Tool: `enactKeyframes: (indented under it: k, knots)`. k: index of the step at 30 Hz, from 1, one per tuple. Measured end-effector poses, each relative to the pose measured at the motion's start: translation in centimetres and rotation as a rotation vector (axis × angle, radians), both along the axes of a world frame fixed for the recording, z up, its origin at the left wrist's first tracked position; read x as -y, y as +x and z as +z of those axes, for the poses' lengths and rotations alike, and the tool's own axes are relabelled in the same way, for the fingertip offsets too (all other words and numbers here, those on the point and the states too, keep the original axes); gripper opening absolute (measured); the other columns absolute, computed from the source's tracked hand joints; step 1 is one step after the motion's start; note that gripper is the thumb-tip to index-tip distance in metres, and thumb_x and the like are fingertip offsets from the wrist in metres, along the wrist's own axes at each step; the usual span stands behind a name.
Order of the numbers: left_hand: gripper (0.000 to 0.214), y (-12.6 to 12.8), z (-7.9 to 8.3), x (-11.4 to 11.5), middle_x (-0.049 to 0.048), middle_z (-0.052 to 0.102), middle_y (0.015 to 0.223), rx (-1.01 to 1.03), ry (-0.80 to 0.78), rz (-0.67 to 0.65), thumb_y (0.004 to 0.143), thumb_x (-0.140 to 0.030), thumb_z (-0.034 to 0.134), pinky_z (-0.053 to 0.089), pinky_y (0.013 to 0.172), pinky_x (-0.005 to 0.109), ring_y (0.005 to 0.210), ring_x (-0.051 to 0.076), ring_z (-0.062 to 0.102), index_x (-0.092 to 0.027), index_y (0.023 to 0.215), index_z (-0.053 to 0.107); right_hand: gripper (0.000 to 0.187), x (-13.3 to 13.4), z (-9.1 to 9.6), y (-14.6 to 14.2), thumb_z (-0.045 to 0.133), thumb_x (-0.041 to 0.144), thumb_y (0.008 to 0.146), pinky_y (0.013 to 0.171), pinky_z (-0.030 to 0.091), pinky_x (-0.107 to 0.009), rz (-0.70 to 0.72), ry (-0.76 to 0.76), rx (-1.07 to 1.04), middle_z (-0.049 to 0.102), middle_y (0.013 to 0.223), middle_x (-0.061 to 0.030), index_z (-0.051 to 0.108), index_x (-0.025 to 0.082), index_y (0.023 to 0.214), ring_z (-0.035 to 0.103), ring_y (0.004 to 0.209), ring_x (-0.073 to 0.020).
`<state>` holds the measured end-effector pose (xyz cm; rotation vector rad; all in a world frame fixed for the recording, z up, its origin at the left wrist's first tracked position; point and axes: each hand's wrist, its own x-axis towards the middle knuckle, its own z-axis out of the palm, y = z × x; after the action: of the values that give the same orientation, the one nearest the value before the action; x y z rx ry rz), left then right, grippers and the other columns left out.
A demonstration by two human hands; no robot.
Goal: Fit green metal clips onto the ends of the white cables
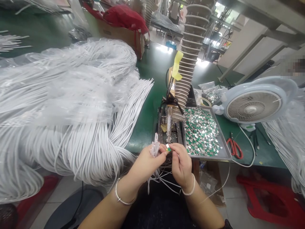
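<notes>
My left hand [146,162] is closed around a bundle of white cables [155,146], their cut ends pointing up. A small green-and-silver connector [168,148] sits at its thumb and fingertips, below the tip of an upright soldering iron [169,122]. Close by on the right, my right hand [181,163] is pinched, its index fingertip beside the connector. A thin strand that looks like solder wire [214,193] runs across the right wrist to those fingers. Loose cable ends hang below both hands. The join between cable and connector is hidden by fingers.
A metal tray [225,148] of connectors lies right of the iron. Behind the iron rises a ribbed hose [190,47]. Farther right are red-handled scissors [234,148] and a fan [252,105]. A large heap of white cables [78,140] covers the left side.
</notes>
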<state>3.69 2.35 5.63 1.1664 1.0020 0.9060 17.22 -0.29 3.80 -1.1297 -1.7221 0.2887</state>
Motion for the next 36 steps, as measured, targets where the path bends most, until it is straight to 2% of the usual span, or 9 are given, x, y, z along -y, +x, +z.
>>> enactKeyframes:
  k: [5,7,12,17,36]
  knots:
    - [0.012,0.1,0.3,-0.2,0.001,0.06,0.079,0.012,-0.002,0.023,0.074,-0.021,0.058,0.043,0.076,0.03,0.077,0.016,0.056,-0.018,0.064,0.053,0.035,0.4,-0.4,0.1,0.038,0.005,0.087,0.077,0.056,-0.031,-0.062,-0.023,-0.12,0.063,0.097,-0.0067,0.047,0.02,0.117,0.064,0.087,-0.0147]
    - [0.012,0.1,0.5,-0.3,0.0005,0.059,0.079,-0.004,-0.004,0.032,0.074,-0.022,0.058,0.042,0.075,0.03,0.076,0.015,0.055,-0.018,0.064,0.052,0.033,0.5,-0.4,0.1,0.04,0.005,0.086,0.075,0.056,-0.029,-0.089,-0.019,-0.146,0.064,0.094,-0.0059,0.049,0.021,0.114,0.065,0.085,-0.0139]
    - [0.01,0.1,0.6,-0.8,-0.0004,0.058,0.08,-0.024,-0.005,0.043,0.075,-0.021,0.057,0.041,0.075,0.028,0.076,0.014,0.054,-0.018,0.066,0.052,0.027,0.2,0.3,0.1,0.041,0.003,0.085,0.076,0.056,-0.031,-0.071,0.031,-0.097,0.066,0.09,-0.0058,0.057,0.02,0.1,0.065,0.086,-0.0147]
    - [0.008,0.1,0.8,-1.0,-0.0011,0.058,0.079,-0.053,0.023,0.064,0.074,-0.021,0.056,0.041,0.074,0.028,0.074,0.014,0.054,-0.018,0.067,0.053,0.026,-0.1,0.5,0.1,0.044,0.002,0.084,0.078,0.056,-0.035,-0.02,0.08,-0.063,0.066,0.093,-0.0081,0.057,0.019,0.098,0.064,0.091,-0.0171]
    - [0.007,0.0,1.6,-1.2,-0.0012,0.059,0.08,-0.069,0.084,0.095,0.074,-0.022,0.057,0.043,0.074,0.027,0.075,0.014,0.055,-0.019,0.069,0.053,0.025,-0.4,1.0,-0.1,0.045,0.005,0.085,0.078,0.056,-0.038,-0.04,0.096,-0.026,0.065,0.097,-0.0087,0.057,0.021,0.1,0.064,0.093,-0.019]
